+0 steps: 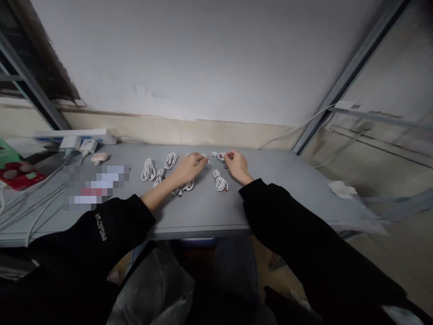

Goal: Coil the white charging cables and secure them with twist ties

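Several coiled white cables lie on the grey table (pixel 203 214). My left hand (pixel 190 169) is over the middle of the group, palm down, partly covering some coils; its fingers are held together, and what is under them is hidden. My right hand (pixel 237 166) has its fingers pinched at the right end of a white cable (pixel 218 155) near the back of the table. Small black loops show just below those fingertips. In front of it lies another bundled cable (pixel 220 181) with a reddish plug. More coils (pixel 148 170) rest left of my left hand.
A white power strip (pixel 101 135) with plugged-in adapters runs along the back left. Loose cables, a pale pink item (pixel 100 157) and a red-and-green package (pixel 20 175) are on the left. A crumpled white piece (pixel 342 189) and clear plastic lie at the right end.
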`<control>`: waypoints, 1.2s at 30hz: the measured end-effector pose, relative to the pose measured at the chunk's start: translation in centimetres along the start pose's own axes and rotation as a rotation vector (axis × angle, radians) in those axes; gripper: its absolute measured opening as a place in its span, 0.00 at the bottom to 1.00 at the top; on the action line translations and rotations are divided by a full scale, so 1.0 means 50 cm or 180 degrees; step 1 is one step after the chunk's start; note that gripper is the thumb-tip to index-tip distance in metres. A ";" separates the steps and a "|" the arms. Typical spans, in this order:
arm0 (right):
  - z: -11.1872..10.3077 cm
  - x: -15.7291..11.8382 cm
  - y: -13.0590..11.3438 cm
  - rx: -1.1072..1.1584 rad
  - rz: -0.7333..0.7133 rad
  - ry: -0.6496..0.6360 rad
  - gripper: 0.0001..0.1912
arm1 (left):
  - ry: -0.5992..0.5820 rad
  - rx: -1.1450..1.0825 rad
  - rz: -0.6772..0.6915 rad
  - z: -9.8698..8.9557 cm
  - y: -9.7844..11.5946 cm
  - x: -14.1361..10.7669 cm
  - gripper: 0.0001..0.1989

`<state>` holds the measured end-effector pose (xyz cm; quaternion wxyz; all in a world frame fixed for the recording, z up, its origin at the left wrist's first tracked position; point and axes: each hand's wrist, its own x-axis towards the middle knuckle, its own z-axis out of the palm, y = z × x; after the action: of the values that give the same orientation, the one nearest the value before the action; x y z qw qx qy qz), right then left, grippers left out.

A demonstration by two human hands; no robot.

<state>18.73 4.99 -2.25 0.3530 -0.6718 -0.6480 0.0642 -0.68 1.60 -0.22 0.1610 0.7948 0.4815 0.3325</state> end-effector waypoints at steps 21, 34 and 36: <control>0.002 -0.061 -0.050 0.1099 -0.3054 0.1338 0.05 | 0.0573 -0.1348 0.0186 0.012 0.039 -0.016 0.23; -0.002 -0.072 -0.053 0.1271 -0.2871 0.0888 0.24 | 0.0568 -0.1500 0.0408 0.023 0.012 -0.008 0.14; -0.003 -0.072 -0.053 0.1276 -0.2918 0.0889 0.23 | 0.0551 -0.1462 0.0365 0.021 0.015 -0.009 0.12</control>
<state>16.07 1.37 -1.98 0.5497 -0.2402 -0.7975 -0.0644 0.39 0.92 -0.73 0.2764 0.7320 0.3594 0.5086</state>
